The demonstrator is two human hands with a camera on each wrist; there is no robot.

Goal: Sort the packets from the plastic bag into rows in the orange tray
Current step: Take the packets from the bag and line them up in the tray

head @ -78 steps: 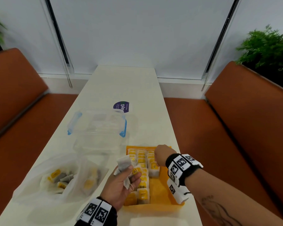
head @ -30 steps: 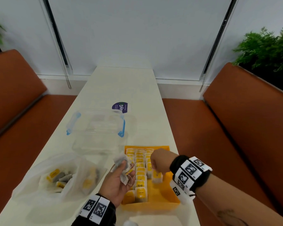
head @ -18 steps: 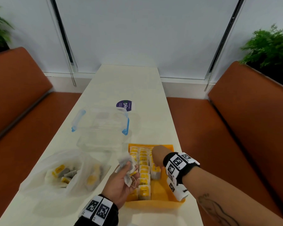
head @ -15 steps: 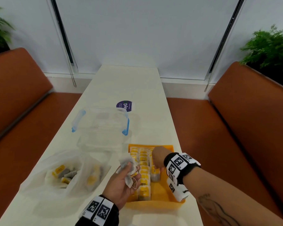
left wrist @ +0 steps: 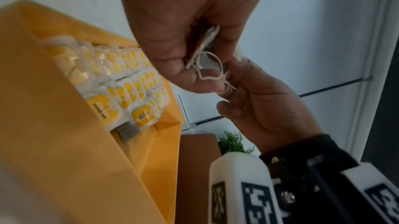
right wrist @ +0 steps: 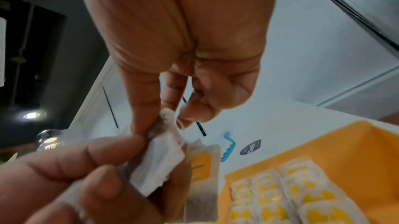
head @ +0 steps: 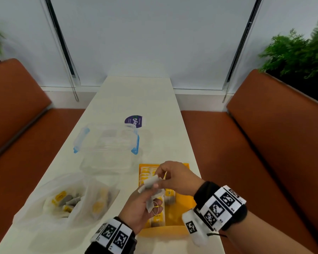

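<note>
The orange tray [head: 182, 208] lies at the table's near right, with rows of white packets with yellow tags [left wrist: 121, 81] standing in its left part. Above the tray's left side, my left hand [head: 151, 200] grips a small bunch of packets [head: 152, 204] with loose strings. My right hand [head: 160, 178] has come to meet it and pinches one white packet [right wrist: 159, 161] at its top corner. That packet still touches the left fingers [right wrist: 75, 168]. The plastic bag [head: 68, 200] with more packets lies to the left.
A clear lidded container [head: 108, 143] with blue clips stands beyond the bag and tray. A purple sticker [head: 134, 121] sits behind it. The narrow white table runs between two orange benches, with its right edge close beside the tray.
My right hand has lifted off the packet rows in the tray and moved left and up to my left hand, where it now pinches one packet from the bunch.
</note>
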